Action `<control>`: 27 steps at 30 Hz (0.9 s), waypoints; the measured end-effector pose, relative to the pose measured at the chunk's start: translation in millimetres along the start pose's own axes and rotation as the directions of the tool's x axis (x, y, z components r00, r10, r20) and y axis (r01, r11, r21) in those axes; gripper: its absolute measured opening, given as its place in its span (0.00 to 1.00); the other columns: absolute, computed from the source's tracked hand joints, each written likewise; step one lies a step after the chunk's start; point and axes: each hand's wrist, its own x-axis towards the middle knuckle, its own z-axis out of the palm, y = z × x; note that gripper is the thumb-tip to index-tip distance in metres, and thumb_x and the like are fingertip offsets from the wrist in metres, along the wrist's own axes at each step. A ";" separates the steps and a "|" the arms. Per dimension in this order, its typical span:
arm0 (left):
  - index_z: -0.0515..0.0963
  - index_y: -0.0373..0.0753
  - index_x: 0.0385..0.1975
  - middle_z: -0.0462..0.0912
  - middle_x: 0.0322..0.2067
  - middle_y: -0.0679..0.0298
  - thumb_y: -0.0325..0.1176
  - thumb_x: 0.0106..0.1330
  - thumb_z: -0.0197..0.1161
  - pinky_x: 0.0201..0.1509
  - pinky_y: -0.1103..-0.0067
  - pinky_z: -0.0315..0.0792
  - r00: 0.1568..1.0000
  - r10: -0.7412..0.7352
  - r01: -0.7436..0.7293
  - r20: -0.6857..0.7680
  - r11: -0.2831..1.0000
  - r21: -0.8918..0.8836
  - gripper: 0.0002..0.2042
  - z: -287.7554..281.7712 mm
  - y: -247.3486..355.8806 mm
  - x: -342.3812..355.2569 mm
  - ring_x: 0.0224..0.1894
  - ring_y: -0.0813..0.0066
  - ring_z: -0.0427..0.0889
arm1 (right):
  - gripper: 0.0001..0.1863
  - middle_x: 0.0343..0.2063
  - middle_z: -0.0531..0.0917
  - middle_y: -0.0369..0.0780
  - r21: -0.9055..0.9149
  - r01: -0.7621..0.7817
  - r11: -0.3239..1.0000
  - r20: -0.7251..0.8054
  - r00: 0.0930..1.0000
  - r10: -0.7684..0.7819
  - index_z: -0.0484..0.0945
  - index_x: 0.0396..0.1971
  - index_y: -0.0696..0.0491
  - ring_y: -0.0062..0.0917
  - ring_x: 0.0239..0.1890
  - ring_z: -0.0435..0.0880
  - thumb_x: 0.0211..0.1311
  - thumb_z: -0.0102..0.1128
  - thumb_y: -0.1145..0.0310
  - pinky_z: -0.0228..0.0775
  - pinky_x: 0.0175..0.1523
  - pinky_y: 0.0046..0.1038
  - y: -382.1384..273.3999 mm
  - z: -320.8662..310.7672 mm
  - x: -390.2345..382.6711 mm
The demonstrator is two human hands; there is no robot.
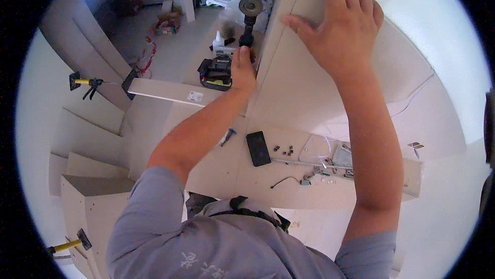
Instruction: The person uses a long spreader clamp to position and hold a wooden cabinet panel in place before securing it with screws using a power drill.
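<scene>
A tall beige panel (289, 67) stands upright in front of me. My right hand (345, 31) lies on its upper part, fingers and thumb spread, with the thumb near the panel's left edge. My left hand (243, 70) is at the panel's left side lower down, its visible fingers stretched out and pointing away from me; its palm side is hidden. Just left of that hand sits a black battery-powered tool (216, 72). Beyond it is a dark tool with a round disc (250, 6), its lower part partly covered by my hand, beside a white bottle (218, 40).
A narrow board (165, 91) runs left to a yellow-and-black clamp bar (85, 81). Nearer me on the work surface lie a black flat box (258, 149), small black pieces (283, 150), a blue-handled tool (228, 136) and cables (286, 180). Cabinet panels (98, 196) stand at left.
</scene>
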 end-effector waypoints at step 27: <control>0.76 0.37 0.38 0.80 0.37 0.54 0.30 0.67 0.62 0.49 0.66 0.74 0.870 -0.016 -0.369 0.493 0.642 0.672 0.05 -469.2 61.6 -153.1 0.42 0.55 0.79 | 0.42 0.64 0.75 0.37 -0.080 -0.233 0.969 0.036 0.971 0.236 0.72 0.65 0.40 0.35 0.69 0.69 0.47 0.79 0.52 0.49 0.77 0.49 -44.4 -12.1 8.0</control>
